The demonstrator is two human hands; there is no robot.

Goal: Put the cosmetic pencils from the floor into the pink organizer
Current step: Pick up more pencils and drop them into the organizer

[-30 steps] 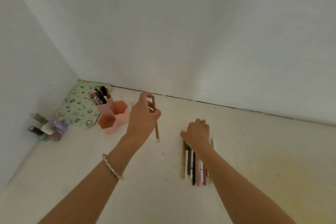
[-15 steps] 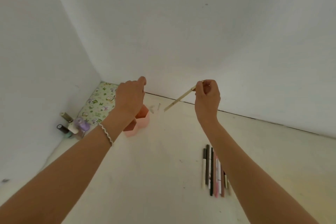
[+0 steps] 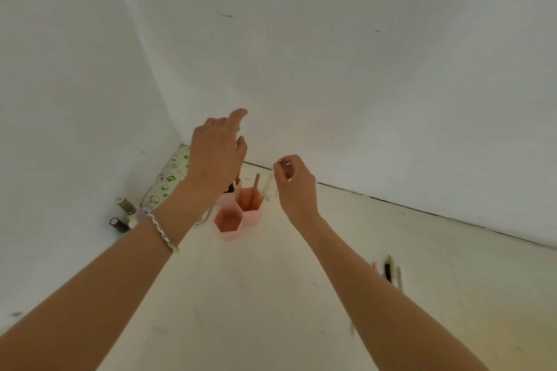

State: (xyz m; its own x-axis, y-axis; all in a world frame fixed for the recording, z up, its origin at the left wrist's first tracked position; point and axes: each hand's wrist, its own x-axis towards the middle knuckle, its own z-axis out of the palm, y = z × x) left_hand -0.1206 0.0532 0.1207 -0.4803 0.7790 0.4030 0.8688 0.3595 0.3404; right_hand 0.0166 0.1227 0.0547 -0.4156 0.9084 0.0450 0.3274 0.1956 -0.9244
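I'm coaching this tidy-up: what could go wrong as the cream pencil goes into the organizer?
The right hand pinches only the top end of the cream pencil, so its lower tip may swing and catch the rim of the pink organizer. The left hand hovers open, not steadying the organizer, so a knock might tip it.

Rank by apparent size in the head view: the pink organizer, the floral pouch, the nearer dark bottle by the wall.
1-2. floral pouch and pink organizer: alike in what shows; the left hand hides part of the pouch, so unranked.
3. nearer dark bottle: clearly smallest.
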